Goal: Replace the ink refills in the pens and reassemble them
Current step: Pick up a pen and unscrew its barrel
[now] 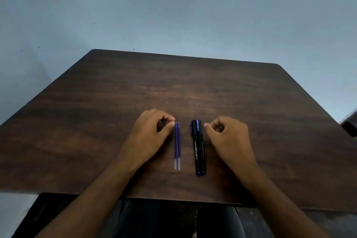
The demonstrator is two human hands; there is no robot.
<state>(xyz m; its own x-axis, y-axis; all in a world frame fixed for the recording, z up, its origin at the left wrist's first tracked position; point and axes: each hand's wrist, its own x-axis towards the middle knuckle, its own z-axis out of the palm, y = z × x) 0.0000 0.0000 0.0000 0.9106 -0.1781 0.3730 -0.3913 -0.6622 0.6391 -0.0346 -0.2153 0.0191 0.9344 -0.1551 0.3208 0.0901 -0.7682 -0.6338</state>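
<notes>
Two thin blue ink refills (177,146) lie side by side on the dark wooden table (173,83), tips pointing away from me. To their right lie two black capped pens (199,147) with blue clips, also side by side. My left hand (152,133) rests on the table just left of the refills, fingers curled, thumb and fingertip close to the refill tips. My right hand (228,137) rests just right of the pens, fingers curled, its fingertips near the pen caps. Neither hand holds anything.
A pale blue wall (173,6) stands behind the table. A dark object (349,127) shows at the right edge of the view. My lap in dark clothing is below the table's near edge.
</notes>
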